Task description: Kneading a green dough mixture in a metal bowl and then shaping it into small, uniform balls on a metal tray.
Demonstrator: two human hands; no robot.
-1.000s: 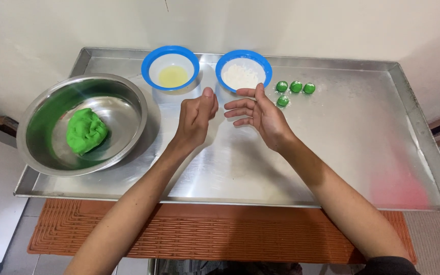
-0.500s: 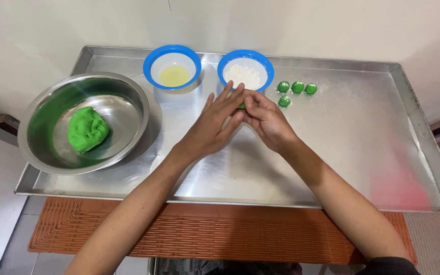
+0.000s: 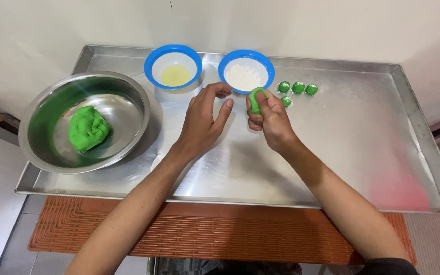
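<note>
My right hand (image 3: 268, 118) grips a small piece of green dough (image 3: 255, 98) between thumb and fingers, just below the blue bowl of white flour (image 3: 246, 71). My left hand (image 3: 203, 120) hovers beside it with fingers loosely curled, holding nothing. Several small green dough balls (image 3: 297, 87) lie on the steel tray (image 3: 362, 132) to the right of the flour bowl. A large lump of green dough (image 3: 88, 128) sits in a steel mixing bowl (image 3: 85, 119) at the left.
A second blue bowl holding yellowish oil (image 3: 173, 67) stands at the back of the tray, left of the flour bowl. The tray has raised edges and rests on an orange woven mat (image 3: 230, 234). A pale wall lies behind.
My hands were pressed together around the dough. They have come apart; the right hand now holds the green piece alone and the left has drawn back slightly.
</note>
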